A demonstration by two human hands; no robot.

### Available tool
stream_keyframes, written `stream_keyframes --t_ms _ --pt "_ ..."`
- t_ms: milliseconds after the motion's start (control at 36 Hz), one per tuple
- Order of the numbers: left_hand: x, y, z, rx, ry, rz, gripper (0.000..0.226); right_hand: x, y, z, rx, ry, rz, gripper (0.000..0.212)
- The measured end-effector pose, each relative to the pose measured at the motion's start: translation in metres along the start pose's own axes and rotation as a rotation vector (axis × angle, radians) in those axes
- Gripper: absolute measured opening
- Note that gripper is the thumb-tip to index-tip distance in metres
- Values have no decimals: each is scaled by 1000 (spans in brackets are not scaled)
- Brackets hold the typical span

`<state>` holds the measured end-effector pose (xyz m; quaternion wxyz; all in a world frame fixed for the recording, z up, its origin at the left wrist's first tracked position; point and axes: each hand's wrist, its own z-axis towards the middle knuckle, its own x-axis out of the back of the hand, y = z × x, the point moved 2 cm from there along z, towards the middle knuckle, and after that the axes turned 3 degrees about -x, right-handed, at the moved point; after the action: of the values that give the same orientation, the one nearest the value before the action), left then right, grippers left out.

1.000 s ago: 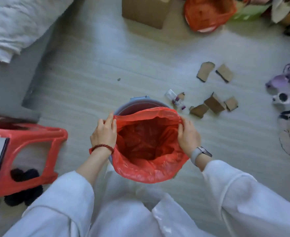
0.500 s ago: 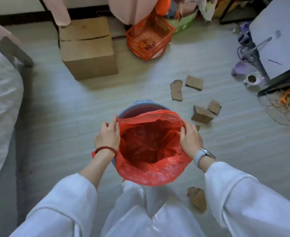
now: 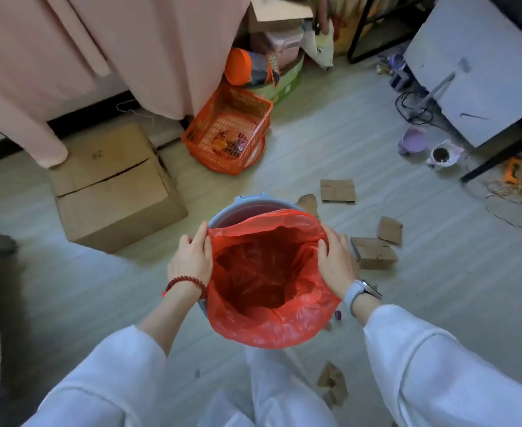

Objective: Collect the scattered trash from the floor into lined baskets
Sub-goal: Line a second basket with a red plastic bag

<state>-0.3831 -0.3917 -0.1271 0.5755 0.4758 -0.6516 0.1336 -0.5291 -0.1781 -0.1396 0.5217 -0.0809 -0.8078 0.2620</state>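
Note:
A round blue-grey basket stands on the floor in front of me, lined with a red plastic bag folded over its near rim. My left hand grips the bag's edge on the left side. My right hand holds the bag's edge on the right side. The far rim of the basket is bare. Several torn cardboard pieces lie on the floor: one flat piece beyond the basket, a folded piece right of my right hand, a small one, and scraps near my legs.
A large cardboard box sits at the left. An orange plastic crate stands behind the basket. A grey desk with cables, a purple cup and a white bowl is at the right. Pink fabric hangs at the top left.
The view has tilted up and away from the red stool, revealing the box, crate and desk. Both hands stay on the bag's edge at the basket's sides.

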Motion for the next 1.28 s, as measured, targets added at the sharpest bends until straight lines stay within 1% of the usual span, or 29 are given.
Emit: stream_keyframes --t_ms 139,250,333,500,639,806,889,944,1000,1083,1139,1278 --pt "-23 -4 100 12 -57 -1 42 -38 -15 79 -21 -64 -33 48" --pt "-69 -21 176 18 -133 -17 46 -91 -13 144 -46 -109 -5 53" --pt "-111 -40 228 32 -177 -59 49 -137 -4 187 -77 -122 35 56" --pt "-199 -69 328 -37 -235 -52 54 -235 27 267 -165 -133 39 59" --pt "-251 -82 380 -67 -270 -37 55 -291 49 306 -229 -148 60 60" --pt "-274 -90 403 -104 -297 -12 60 -319 58 322 -307 -176 123 63" --pt "-278 -89 409 -76 -321 42 65 -325 56 324 -325 -206 140 63" --pt "-277 -85 411 -57 -335 106 70 -325 53 325 -335 -237 164 64" --pt "-274 -76 409 -77 -329 228 73 -321 49 321 -339 -252 172 64" --pt "-262 -56 395 -162 -292 296 74 -308 47 306 -392 -234 193 61" --pt "-252 -39 378 -250 -320 288 70 -293 46 290 -464 -202 263 58" --pt "-241 -2 316 -513 -404 156 49 -263 60 231 -747 -207 414 46"
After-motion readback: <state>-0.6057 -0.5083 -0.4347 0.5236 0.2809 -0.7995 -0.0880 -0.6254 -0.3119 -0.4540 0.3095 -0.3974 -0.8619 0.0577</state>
